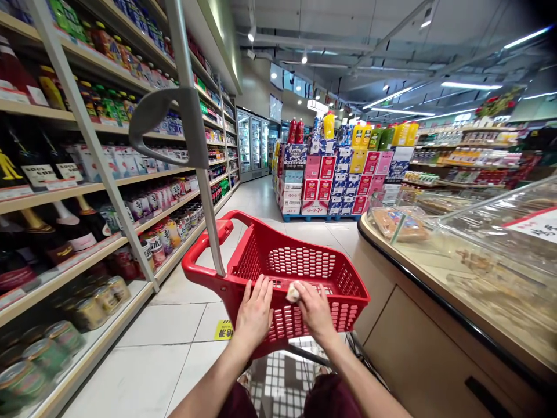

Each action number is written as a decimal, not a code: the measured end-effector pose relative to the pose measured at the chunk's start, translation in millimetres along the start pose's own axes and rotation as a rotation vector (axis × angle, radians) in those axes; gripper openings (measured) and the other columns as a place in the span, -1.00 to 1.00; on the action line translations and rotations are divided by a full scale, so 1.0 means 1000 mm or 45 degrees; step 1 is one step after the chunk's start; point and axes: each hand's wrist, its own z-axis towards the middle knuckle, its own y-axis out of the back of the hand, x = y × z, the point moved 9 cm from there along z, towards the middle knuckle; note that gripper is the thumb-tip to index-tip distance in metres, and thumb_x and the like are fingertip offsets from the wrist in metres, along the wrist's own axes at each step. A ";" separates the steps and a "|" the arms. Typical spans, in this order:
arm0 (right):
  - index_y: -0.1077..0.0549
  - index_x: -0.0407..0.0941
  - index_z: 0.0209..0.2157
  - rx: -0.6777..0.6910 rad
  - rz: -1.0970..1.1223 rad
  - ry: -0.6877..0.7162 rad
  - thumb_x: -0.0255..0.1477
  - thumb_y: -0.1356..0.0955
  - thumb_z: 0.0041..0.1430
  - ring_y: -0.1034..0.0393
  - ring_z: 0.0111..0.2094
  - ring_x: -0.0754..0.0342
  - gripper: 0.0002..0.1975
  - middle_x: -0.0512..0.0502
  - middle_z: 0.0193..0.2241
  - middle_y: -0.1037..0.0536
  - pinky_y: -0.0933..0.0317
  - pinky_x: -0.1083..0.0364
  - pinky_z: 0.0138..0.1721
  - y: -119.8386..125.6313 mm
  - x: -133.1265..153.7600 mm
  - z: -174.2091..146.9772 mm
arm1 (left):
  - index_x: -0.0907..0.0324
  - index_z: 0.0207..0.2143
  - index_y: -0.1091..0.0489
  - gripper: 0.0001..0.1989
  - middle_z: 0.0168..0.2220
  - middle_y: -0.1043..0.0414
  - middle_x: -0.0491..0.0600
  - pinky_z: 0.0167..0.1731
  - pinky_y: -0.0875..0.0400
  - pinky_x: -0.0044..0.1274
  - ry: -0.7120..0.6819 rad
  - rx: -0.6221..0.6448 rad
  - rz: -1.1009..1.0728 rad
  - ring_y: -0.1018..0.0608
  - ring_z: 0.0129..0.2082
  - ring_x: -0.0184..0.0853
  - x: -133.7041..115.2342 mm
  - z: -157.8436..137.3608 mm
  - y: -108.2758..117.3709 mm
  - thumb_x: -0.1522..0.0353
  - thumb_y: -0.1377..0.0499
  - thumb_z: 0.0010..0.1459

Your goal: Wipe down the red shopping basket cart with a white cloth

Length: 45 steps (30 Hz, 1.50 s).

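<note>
In front of me stands a red plastic shopping basket (300, 255) on wheels, with slotted walls and a long grey pull handle (191, 128) rising at its left end. My left hand (256, 307) lies on the near rim, fingers stretched out and holding nothing. A little to its right, my right hand (314, 307) pinches a small crumpled white wad, perhaps a tissue (293, 292), against the same rim. My fingers cover part of the tissue and the rim beneath it.
Shelves (100, 186) of bottles and cans line the left side. A glass-topped food counter (418, 232) runs close along the right. Ahead, stacked drink boxes (319, 180) stand on a blue pallet. White floor tiles (156, 331) lie between shelves and basket.
</note>
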 end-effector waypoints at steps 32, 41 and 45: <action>-0.33 -0.06 -0.03 -0.193 0.014 -0.395 -0.56 -0.10 0.05 -0.11 0.08 0.01 -0.54 -0.11 0.04 -0.29 -0.10 -0.05 0.03 0.041 -0.106 -0.042 | 0.33 0.10 -0.13 -0.46 0.17 -0.07 0.08 0.16 0.10 -0.27 0.066 -0.031 -0.030 -0.03 0.21 -0.19 -0.029 0.005 -0.017 0.32 0.03 0.05; -0.34 -0.08 -0.05 -0.231 -0.030 -0.469 -0.54 -0.12 0.04 -0.16 0.03 0.00 -0.57 -0.10 0.00 -0.34 -0.11 -0.06 0.01 0.051 -0.138 -0.053 | 0.31 0.10 -0.13 -0.47 0.17 -0.08 0.05 0.17 0.14 -0.31 0.033 -0.062 -0.032 -0.05 0.20 -0.23 -0.029 0.004 -0.014 0.35 0.04 0.05; -0.36 -0.05 -0.07 -0.174 -0.019 -0.287 -0.51 -0.13 0.09 -0.12 0.04 0.02 -0.61 -0.05 0.00 -0.35 -0.06 -0.03 0.04 0.046 -0.114 -0.044 | 0.31 0.10 -0.14 -0.47 0.16 -0.10 0.08 0.17 0.16 -0.28 0.068 -0.070 -0.016 -0.03 0.21 -0.20 -0.029 0.005 -0.015 0.35 0.04 0.05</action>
